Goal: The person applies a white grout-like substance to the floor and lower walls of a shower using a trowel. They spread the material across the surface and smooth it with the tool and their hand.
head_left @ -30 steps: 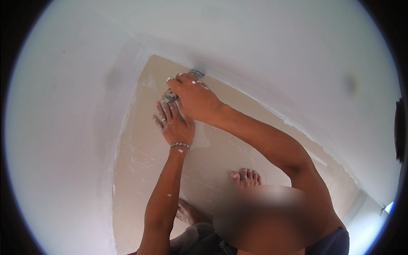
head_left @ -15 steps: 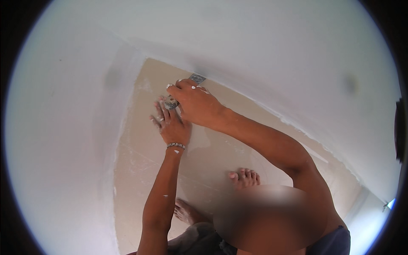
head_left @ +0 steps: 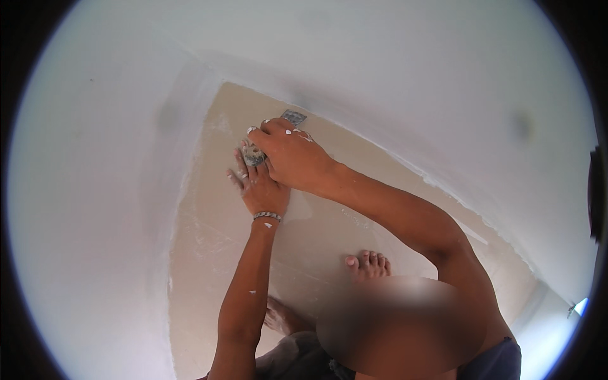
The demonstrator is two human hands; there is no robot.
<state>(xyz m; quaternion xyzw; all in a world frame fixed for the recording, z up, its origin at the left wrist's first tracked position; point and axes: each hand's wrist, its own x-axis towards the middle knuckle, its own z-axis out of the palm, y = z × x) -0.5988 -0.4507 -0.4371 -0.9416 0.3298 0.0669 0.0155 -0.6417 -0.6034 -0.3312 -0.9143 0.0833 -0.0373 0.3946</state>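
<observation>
My right hand (head_left: 292,151), spotted with white paste, is closed round a putty knife. Its worn, rounded handle end (head_left: 254,154) shows below my thumb. Past the knuckles, in line with the handle, a grey metal blade (head_left: 294,117) with a patchy surface lies close to the foot of the far wall; my fingers hide the middle of the tool. My left hand (head_left: 263,190) is open with its fingers stretched out over the beige floor (head_left: 310,234). The handle end overlaps its fingertips in view; whether they touch, I cannot tell. A ring and a bracelet are on this hand and wrist.
White walls (head_left: 392,76) meet at a corner beyond my hands, with rough white paste along the floor edge. My bare feet (head_left: 368,265) stand on the floor close to my arms. A blurred oval covers part of the lower view.
My left hand and forearm have shifted slightly right in the picture. The blade appears a little farther from the wall's foot. My right hand keeps its grip, nearly still.
</observation>
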